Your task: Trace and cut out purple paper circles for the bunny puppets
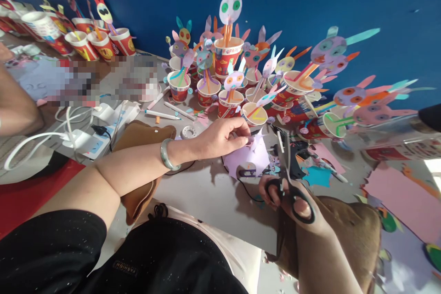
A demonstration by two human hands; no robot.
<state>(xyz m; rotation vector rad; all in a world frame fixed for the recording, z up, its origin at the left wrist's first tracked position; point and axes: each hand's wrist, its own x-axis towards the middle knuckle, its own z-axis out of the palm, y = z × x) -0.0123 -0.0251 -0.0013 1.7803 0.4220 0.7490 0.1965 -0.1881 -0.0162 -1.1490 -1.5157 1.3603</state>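
My left hand (227,137), with a bangle on its wrist, is closed in a pinch on a cut sheet of purple paper (246,158). The sheet has ragged, scalloped edges and hangs below the fingertips over the table. In my right hand (292,200) is a pair of scissors (287,170). My thumb and fingers go through its black handle loops, and the blades point up and away from me, to the right of the paper. Just beyond my left hand stands a paper cup (254,114) with coloured strips in it.
Several red cups with paper rabbit heads (230,7) crowd against the blue wall. A power strip (103,131) with white cables lies to the left, near another person's arm (15,96). Pink paper (404,202) and a clear bottle (389,131) are at right. Markers (161,115) lie behind my left arm.
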